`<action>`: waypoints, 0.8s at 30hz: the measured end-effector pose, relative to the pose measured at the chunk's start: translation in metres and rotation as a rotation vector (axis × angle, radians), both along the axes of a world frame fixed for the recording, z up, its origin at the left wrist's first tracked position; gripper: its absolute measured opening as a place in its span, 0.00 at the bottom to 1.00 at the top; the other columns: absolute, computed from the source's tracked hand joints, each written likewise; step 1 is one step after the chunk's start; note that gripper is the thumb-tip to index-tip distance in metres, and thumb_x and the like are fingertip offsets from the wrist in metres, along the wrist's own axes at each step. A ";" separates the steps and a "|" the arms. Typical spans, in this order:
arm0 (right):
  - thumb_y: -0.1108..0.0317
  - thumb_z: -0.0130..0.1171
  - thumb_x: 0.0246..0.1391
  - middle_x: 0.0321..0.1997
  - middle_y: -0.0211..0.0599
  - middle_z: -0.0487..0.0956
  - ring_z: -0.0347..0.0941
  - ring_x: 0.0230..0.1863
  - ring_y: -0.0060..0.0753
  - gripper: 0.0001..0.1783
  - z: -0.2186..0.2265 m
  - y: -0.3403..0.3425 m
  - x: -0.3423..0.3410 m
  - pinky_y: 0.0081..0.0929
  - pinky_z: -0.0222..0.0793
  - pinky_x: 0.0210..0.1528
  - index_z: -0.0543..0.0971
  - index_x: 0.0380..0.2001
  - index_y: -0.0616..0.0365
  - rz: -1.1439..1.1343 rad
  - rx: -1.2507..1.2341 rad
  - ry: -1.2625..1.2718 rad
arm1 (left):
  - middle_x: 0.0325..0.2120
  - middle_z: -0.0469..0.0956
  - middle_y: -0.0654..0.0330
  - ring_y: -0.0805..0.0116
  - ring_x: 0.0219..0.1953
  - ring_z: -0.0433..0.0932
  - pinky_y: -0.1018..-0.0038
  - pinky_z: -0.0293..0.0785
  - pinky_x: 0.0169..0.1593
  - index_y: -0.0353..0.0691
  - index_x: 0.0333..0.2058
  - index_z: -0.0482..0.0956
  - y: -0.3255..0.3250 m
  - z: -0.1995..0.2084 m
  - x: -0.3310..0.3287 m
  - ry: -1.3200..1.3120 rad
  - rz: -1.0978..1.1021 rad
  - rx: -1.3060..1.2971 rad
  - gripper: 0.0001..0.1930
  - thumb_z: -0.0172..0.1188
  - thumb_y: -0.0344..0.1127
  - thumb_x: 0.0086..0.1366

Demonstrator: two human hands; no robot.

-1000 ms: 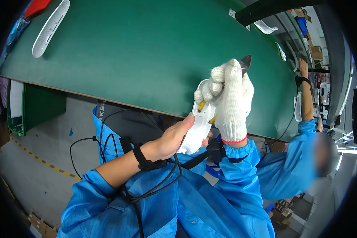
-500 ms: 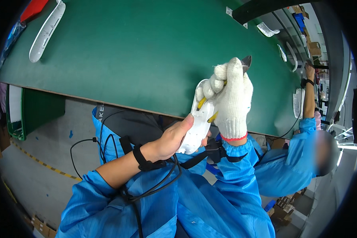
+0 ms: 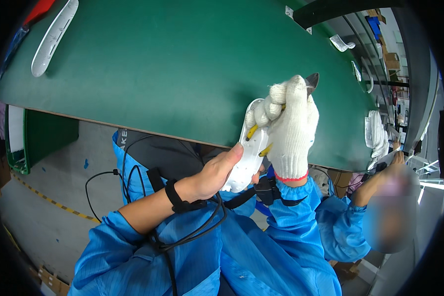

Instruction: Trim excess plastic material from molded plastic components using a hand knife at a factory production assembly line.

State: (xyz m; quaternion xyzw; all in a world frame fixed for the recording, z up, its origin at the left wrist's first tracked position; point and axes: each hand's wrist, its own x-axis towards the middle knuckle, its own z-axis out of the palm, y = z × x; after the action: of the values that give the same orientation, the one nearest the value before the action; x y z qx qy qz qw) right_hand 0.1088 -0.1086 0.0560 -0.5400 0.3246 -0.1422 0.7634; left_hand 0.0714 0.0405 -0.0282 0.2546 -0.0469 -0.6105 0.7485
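Note:
My left hand point(image 3: 219, 170), bare, grips the lower part of a long white plastic part point(image 3: 245, 165), its thumb across the near face. The part is tilted over the table's front edge, its rounded end pointing away from me. In a white knit glove, my right hand point(image 3: 288, 123) is closed round yellow-handled pliers point(image 3: 312, 83). Their dark pointed jaws stick out past the thumb, away from the part, while two yellow handle ends show below the fingers. The gloved fingers overlap the upper part of the white piece; whether they press on it is hidden.
A similar white part point(image 3: 54, 39) lies on the green table point(image 3: 158, 64) at far left. More white parts point(image 3: 375, 130) are piled at right, beside a co-worker in blue point(image 3: 338, 227). A green bin point(image 3: 44, 140) stands below the table. Black cables point(image 3: 195, 232) hang across my lap.
My hands, the white part and the pliers have barely moved. At right, the co-worker has leaned nearer the table and their arm has shifted down; more of the pile of white parts shows.

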 end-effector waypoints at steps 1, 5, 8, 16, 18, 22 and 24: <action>0.52 0.53 0.68 0.16 0.30 0.68 0.69 0.17 0.29 0.22 -0.001 -0.001 0.000 0.33 0.73 0.23 0.75 0.31 0.62 -0.002 0.000 0.001 | 0.46 0.79 0.55 0.68 0.46 0.81 0.69 0.76 0.52 0.34 0.60 0.67 0.000 0.002 -0.001 -0.001 0.014 0.016 0.35 0.28 0.61 0.77; 0.52 0.54 0.68 0.16 0.30 0.68 0.69 0.17 0.29 0.22 -0.004 -0.005 -0.001 0.33 0.73 0.23 0.75 0.31 0.62 0.008 0.050 -0.032 | 0.43 0.81 0.56 0.68 0.46 0.81 0.70 0.76 0.52 0.34 0.59 0.68 -0.003 0.005 -0.003 0.008 0.032 0.046 0.35 0.26 0.60 0.77; 0.52 0.54 0.68 0.17 0.30 0.68 0.69 0.17 0.29 0.21 -0.004 -0.003 -0.002 0.33 0.73 0.22 0.75 0.31 0.62 -0.006 0.045 -0.037 | 0.43 0.81 0.56 0.68 0.46 0.81 0.70 0.76 0.52 0.34 0.60 0.67 -0.002 0.002 -0.003 -0.028 0.006 0.020 0.35 0.25 0.60 0.78; 0.54 0.54 0.68 0.18 0.32 0.71 0.69 0.17 0.26 0.19 0.000 0.012 0.003 0.30 0.73 0.22 0.75 0.34 0.62 -0.097 -0.083 0.007 | 0.42 0.80 0.56 0.68 0.44 0.81 0.71 0.76 0.50 0.36 0.59 0.67 -0.003 0.001 -0.007 -0.013 0.043 0.022 0.34 0.25 0.60 0.78; 0.54 0.53 0.68 0.20 0.33 0.72 0.69 0.17 0.25 0.19 0.001 0.013 0.003 0.30 0.73 0.22 0.74 0.35 0.62 -0.071 -0.104 0.008 | 0.41 0.80 0.56 0.69 0.44 0.80 0.71 0.76 0.49 0.36 0.59 0.67 -0.004 0.001 -0.007 -0.007 0.056 0.000 0.34 0.26 0.60 0.78; 0.53 0.54 0.68 0.17 0.30 0.66 0.64 0.16 0.31 0.20 0.001 0.005 0.002 0.37 0.68 0.21 0.73 0.31 0.59 -0.047 -0.073 0.014 | 0.39 0.80 0.58 0.71 0.42 0.79 0.74 0.76 0.45 0.35 0.56 0.70 -0.003 0.002 -0.006 0.042 0.074 0.002 0.34 0.28 0.61 0.77; 0.53 0.54 0.68 0.21 0.32 0.73 0.68 0.18 0.23 0.20 -0.004 -0.011 -0.005 0.27 0.70 0.21 0.75 0.34 0.62 0.009 -0.047 -0.022 | 0.41 0.80 0.58 0.70 0.43 0.79 0.73 0.76 0.46 0.36 0.58 0.70 -0.003 -0.001 -0.006 0.023 0.043 -0.007 0.35 0.28 0.62 0.77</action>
State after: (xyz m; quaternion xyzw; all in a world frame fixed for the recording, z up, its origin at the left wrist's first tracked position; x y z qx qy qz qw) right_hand 0.1039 -0.1192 0.0518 -0.5578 0.3104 -0.1523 0.7545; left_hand 0.0656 0.0376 -0.0287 0.2460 -0.0350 -0.5968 0.7629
